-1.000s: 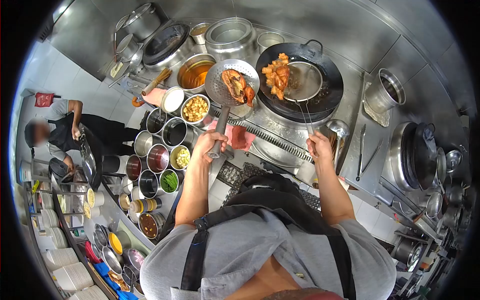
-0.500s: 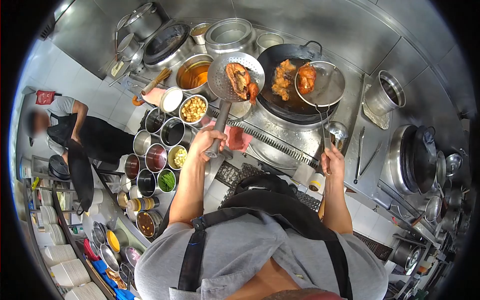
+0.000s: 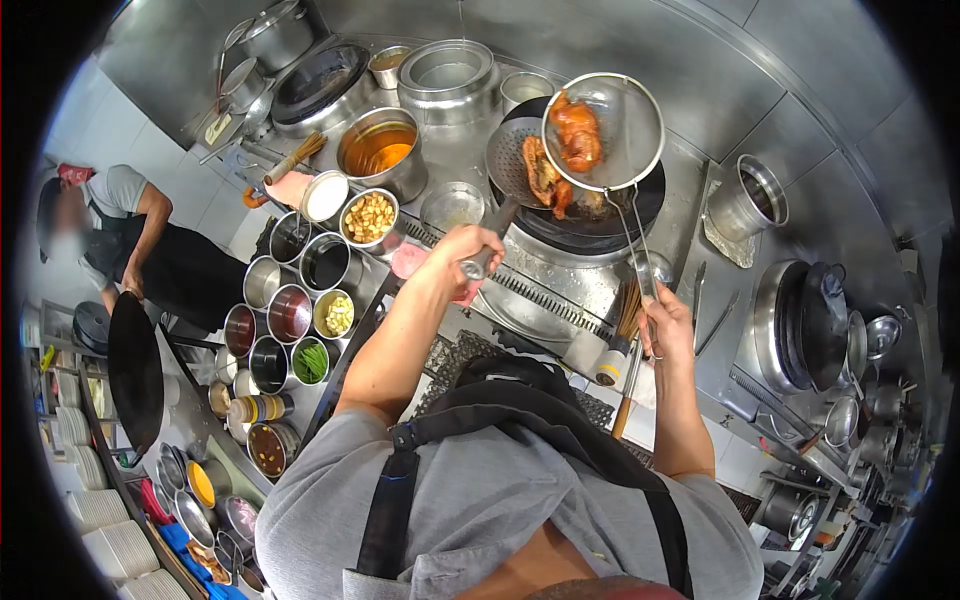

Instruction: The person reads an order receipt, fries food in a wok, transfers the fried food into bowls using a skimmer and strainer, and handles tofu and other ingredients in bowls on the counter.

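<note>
My left hand is closed round the handle of a perforated skimmer. A browned piece of meat, apparently poultry, lies in the skimmer's bowl. My right hand grips the long wire handle of a round mesh strainer, which carries glossy browned poultry. Both tools are over the black wok on the stove, with the strainer's rim close beside the skimmer. Whether they touch I cannot tell. They hide much of the wok's inside.
On the left stand a pot of amber liquid, a bowl of browned cubes and several containers, one with chopped greens. Tongs and a steel pot are at the right. A co-worker holds a dark wok.
The skimmer has moved right, from beside the wok to over it. The mesh strainer has risen and shifted left, towards the skimmer. The loose piece in the wok no longer shows there.
</note>
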Demonstrator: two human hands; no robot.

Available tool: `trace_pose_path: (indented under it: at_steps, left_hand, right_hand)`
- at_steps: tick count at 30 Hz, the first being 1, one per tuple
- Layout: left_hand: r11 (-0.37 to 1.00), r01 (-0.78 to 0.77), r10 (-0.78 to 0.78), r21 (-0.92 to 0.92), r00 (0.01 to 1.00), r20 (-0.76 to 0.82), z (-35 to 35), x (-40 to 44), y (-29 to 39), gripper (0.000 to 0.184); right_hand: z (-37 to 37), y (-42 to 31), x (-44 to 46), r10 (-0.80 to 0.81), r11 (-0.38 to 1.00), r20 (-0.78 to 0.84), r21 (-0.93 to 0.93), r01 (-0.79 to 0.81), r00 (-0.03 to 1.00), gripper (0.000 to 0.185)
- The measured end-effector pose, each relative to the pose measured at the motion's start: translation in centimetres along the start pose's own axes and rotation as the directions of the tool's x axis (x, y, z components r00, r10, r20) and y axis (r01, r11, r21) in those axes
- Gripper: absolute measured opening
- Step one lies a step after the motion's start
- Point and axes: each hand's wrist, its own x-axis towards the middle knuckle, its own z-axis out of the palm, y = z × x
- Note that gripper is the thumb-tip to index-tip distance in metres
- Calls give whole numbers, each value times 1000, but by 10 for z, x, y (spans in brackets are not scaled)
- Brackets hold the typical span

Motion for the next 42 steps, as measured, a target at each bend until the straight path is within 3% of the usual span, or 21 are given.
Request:
trace_pose_path:
  at_steps: [1, 4, 9, 11, 13, 15, 21, 23, 24, 27, 29, 31, 32, 33, 35, 36, 38, 39, 42]
  left_hand:
    - [999, 4, -4, 31, 1000, -14, 4, 3, 2, 5]
    - [999, -34, 33, 16, 999, 43, 1, 21, 4, 6]
    - [999, -14, 16, -50, 1000, 23, -10, 17, 19, 5]
    - [998, -54, 54, 15, 998, 27, -11, 3, 23, 5]
    - [998, -23, 24, -57, 1000, 21, -19, 3, 23, 5]
    - [996, -18, 22, -84, 999, 36, -27, -1, 20, 5]
    - [978, 2, 35, -209, 984, 173, -75, -19, -9, 12]
    - [981, -102, 127, -167, 981, 149, -92, -34, -22, 19]
    - [982, -94, 120, -166, 980, 158, -98, -43, -26, 19]
    - [968, -130, 148, -215, 987, 67, -112, -69, -40, 23]
    - [977, -168, 161, -131, 985, -65, -123, -78, -49, 23]
    - [976, -162, 149, -145, 984, -101, -128, -80, -53, 23]
    - [978, -150, 134, -142, 984, -115, -134, -78, -57, 21]
    - [981, -138, 121, -139, 984, -129, -140, -75, -61, 18]
    - [982, -134, 116, -135, 984, -136, -148, -64, -69, 15]
    - [983, -129, 111, -127, 984, -139, -151, -58, -72, 12]
    - [986, -100, 85, -135, 990, -114, -151, -50, -73, 10]
    - [988, -70, 58, -140, 994, -88, -152, -44, -72, 9]
    - [988, -44, 37, -148, 998, -52, -169, -18, -81, 8]
  right_hand:
    - [4, 4, 4, 0, 1000, 5, -8, 0, 1000, 39]
    - [33, 12, 9, -82, 927, -60, -372, 54, 995, 44]
    - [45, 39, 22, -175, 901, -85, -416, 125, 981, 45]
    - [45, 43, 23, -245, 854, -110, -495, 161, 963, 44]
    - [38, 46, 24, -197, 854, -122, -509, 109, 973, 44]
    - [27, 60, 30, -345, 752, -84, -621, 222, 935, 42]
    - [17, 24, 22, -324, 845, -223, -506, 175, 919, 42]
    - [-8, 20, 28, -448, 715, -255, -678, 172, 857, 42]
    - [-15, 19, 29, -447, 715, -265, -680, 164, 854, 42]
    - [-29, 15, 32, -484, 546, -279, -837, 37, 829, 43]
    - [-51, 43, 50, -514, 470, -252, -883, 23, 820, 44]
    - [-64, 72, 67, -569, 401, -204, -915, 52, 797, 42]
    - [-49, 69, 69, -443, 493, -270, -870, -19, 855, 43]
    - [-32, 66, 71, -440, 489, -267, -872, -20, 857, 43]
    - [9, 48, 77, -123, 784, -322, -612, -108, 939, 38]
    - [13, 55, 90, -123, 782, -322, -614, -108, 939, 38]
    - [24, 72, 116, 16, 963, -225, -258, -76, 974, 21]
    - [31, 74, 122, 11, 963, -226, -260, -71, 974, 21]
    - [63, 76, 128, 64, 998, -126, 14, -63, 990, 8]
